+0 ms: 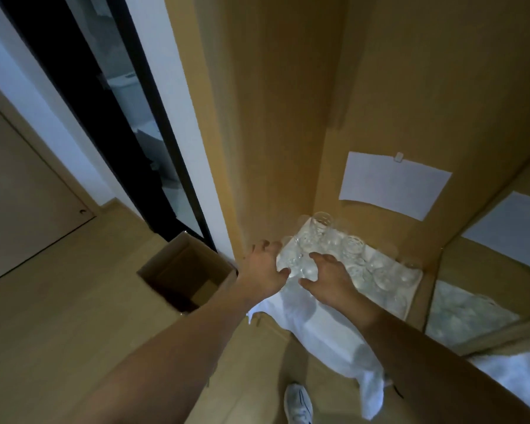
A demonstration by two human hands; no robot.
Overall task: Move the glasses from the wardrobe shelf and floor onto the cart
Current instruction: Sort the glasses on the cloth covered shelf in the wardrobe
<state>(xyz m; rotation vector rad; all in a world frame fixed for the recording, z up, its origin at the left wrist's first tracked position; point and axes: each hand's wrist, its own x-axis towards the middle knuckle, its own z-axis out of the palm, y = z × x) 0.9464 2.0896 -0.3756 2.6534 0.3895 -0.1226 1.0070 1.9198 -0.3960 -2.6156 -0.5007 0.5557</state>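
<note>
Glasses: we are looking down at a cluster of clear glasses (346, 258) standing on a white cloth (328, 325) that covers the wardrobe shelf (423, 301); the cloth's near end is hanging over the shelf's front edge.
Left hand: our left hand (265, 267) is reaching to the left edge of the cluster, fingers curled toward the nearest glass; we cannot tell whether it is gripping one yet.
Right hand: our right hand (328, 275) is hovering just above the front glasses, fingers spread and bent, thumb apart, clamped on nothing we can see.
Progress: we are judging the task as barely begun here, since many glasses are still crowding the shelf.
Surroundings: an open cardboard box (185, 272) is sitting on the floor to the left, and two white paper sheets (392, 185) are hanging on the wardrobe's back wall.
Hidden: the cart is out of view, so we are unable to say what is on it; the transparent glasses are blurring together, making a count unreliable.
</note>
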